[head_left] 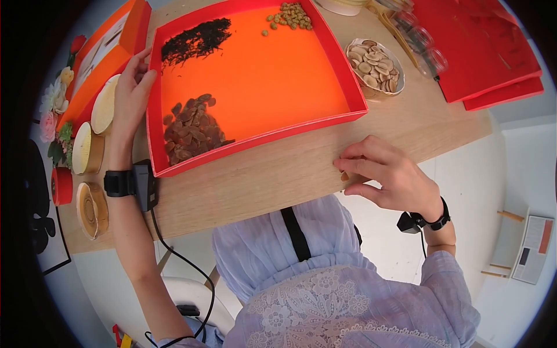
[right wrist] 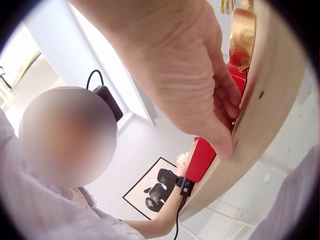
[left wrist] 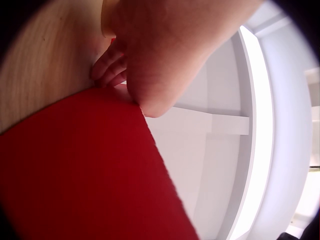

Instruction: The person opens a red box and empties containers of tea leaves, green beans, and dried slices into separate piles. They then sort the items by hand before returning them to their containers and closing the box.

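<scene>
A shallow red box (head_left: pixel 255 136) with an orange floor lies on the wooden table. In it are dark shredded strips (head_left: pixel 197 42), greenish-brown pellets (head_left: pixel 293 16) and a pile of thin brown slices (head_left: pixel 194 129). My left hand (head_left: pixel 132 95) holds the box's left wall, thumb by the rim; in the left wrist view its fingers (left wrist: pixel 112 67) reach down the outside to the tabletop. At the table's front edge my right hand (head_left: pixel 391 174) pinches a small brown slice (head_left: pixel 344 176), mostly hidden by the fingers. The right wrist view shows its thumb (right wrist: pixel 222 142) against the wooden edge.
A bowl of pale dried slices (head_left: pixel 376 65) stands right of the box. Glass jars (head_left: pixel 420 43) and red folders (head_left: pixel 487 52) lie farther right. Several tubs (head_left: pixel 88 148), an orange box (head_left: pixel 107 46) and flowers (head_left: pixel 53 98) line the left. A cable (head_left: pixel 185 264) hangs from the left wrist.
</scene>
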Demonstrator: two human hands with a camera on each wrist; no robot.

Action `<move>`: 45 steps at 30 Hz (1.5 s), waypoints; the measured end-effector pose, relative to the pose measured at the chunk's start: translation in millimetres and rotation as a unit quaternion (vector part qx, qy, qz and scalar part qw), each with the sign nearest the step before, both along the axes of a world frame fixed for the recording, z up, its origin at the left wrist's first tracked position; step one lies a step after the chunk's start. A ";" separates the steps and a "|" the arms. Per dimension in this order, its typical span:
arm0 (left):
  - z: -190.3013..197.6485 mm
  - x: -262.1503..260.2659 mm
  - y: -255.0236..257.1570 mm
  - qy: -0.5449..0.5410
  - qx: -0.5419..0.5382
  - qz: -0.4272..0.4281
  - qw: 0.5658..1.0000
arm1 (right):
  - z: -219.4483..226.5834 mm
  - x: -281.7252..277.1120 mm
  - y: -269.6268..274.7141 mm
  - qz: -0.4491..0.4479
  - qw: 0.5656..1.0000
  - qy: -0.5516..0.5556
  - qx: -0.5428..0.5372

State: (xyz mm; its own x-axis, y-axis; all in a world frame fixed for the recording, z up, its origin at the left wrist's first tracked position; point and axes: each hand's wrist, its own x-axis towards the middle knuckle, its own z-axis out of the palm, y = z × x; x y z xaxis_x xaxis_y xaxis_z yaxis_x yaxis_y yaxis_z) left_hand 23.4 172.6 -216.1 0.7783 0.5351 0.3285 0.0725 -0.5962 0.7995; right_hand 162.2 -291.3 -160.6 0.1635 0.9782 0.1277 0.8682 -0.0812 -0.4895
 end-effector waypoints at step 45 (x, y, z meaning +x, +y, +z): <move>4.1 -2.6 -13.1 0.003 -0.036 0.004 0.999 | 39.3 148.4 49.4 -0.208 0.956 0.200 0.061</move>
